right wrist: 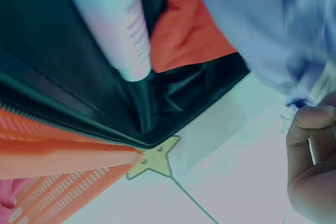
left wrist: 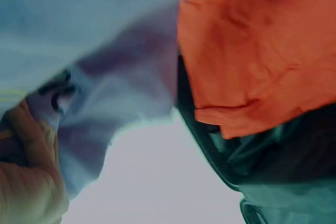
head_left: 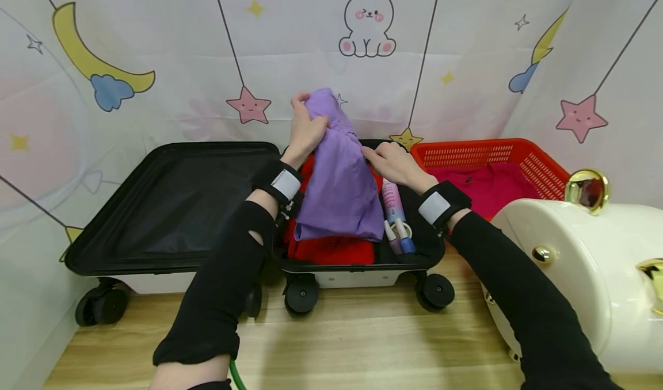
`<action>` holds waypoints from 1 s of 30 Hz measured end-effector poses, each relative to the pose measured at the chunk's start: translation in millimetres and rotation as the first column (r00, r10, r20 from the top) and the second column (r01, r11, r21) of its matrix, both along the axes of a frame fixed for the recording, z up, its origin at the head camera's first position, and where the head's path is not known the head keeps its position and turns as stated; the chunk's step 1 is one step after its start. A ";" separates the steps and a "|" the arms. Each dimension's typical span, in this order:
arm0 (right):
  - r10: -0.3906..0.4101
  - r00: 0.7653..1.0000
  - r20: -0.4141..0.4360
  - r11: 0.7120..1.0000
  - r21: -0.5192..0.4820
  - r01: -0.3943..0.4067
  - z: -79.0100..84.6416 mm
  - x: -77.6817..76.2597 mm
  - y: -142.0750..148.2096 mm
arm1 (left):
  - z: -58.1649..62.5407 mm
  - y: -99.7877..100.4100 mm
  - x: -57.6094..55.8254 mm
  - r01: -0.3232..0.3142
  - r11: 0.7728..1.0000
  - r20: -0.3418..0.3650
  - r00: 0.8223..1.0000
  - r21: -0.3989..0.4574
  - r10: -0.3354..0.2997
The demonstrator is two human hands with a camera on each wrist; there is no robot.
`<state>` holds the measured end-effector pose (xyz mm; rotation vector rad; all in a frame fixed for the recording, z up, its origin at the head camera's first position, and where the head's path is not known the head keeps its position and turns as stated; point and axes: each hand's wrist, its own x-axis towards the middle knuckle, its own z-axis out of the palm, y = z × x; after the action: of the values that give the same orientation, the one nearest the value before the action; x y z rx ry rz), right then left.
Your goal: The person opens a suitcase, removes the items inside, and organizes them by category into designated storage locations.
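Observation:
A purple garment (head_left: pixel 339 188) is held up over the right half of an open suitcase, its lower part lying over folded red cloth (head_left: pixel 331 252). My left hand (head_left: pixel 307 128) grips its raised far end, with the thumb on the near side. At its right edge, my right hand (head_left: pixel 396 164) pinches the fabric; the right wrist view has these curled fingers (right wrist: pixel 310 135) at the garment's corner. In the left wrist view, a dark print shows on the garment (left wrist: pixel 126 87) near the left hand (left wrist: pixel 31 182).
Beside the red cloth lie a pink-and-blue bottle (head_left: pixel 392 200) and slim tubes (head_left: pixel 404 237). The suitcase's black-lined left half (head_left: pixel 191 206) lies open. A red basket (head_left: pixel 466 151) with dark pink cloth (head_left: pixel 497 186) stands at right, behind a white rounded box (head_left: pixel 559 252) with gold fittings.

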<state>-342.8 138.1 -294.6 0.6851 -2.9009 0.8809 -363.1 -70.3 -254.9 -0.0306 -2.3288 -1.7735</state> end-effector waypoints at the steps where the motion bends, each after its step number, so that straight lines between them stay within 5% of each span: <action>1: 0.000 1.000 0.020 0.999 -0.044 0.001 1.3 1.8 0.0 | 4.1 -0.8 1.1 -0.032 0.999 0.000 0.999 0.040 0.032; 6: 0.118 0.966 0.231 0.982 -0.172 -0.079 6.2 9.8 -2.1 | 21.7 -5.4 7.5 -0.114 0.962 -0.017 0.992 0.248 0.122; 9: 0.195 0.896 0.398 0.971 -0.207 -0.120 5.3 14.6 -5.2 | 29.4 -5.7 12.0 -0.107 0.929 -0.056 0.989 0.353 0.135; 14: 0.190 0.786 0.589 0.969 -0.239 -0.056 -6.1 17.3 -11.4 | 36.9 0.8 18.2 -0.073 0.876 -0.122 0.981 0.478 0.148; 18: 0.249 0.641 0.726 0.916 -0.392 0.088 -18.7 14.6 -17.5 | 37.3 5.5 21.2 -0.067 0.837 -0.138 0.976 0.543 0.168; 21: 0.388 0.510 0.767 0.794 -0.559 0.237 -27.6 13.3 -24.2 | 36.4 8.0 23.5 -0.061 0.802 -0.133 0.976 0.594 0.173; 23: 0.487 0.458 0.743 0.680 -0.652 0.335 -32.2 14.0 -29.9 | 35.7 9.3 25.6 -0.035 0.770 -0.129 0.980 0.638 0.151; 24: 0.528 0.450 0.720 0.615 -0.690 0.382 -33.7 14.5 -32.9 | 35.3 9.7 26.4 -0.021 0.753 -0.124 0.983 0.658 0.135; 26: 0.580 0.479 0.659 0.460 -0.750 0.475 -34.8 14.5 -38.1 | 34.7 9.5 28.4 -0.001 0.733 -0.106 0.989 0.681 0.100; 30: 0.527 0.620 0.581 0.167 -0.786 0.595 -31.3 10.5 -37.9 | 32.0 3.5 32.7 0.008 0.788 -0.054 0.998 0.616 0.032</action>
<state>-332.3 100.2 -326.0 -0.0783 -1.5633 3.2844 -330.4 -66.9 -222.9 0.0332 -1.5898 -2.3960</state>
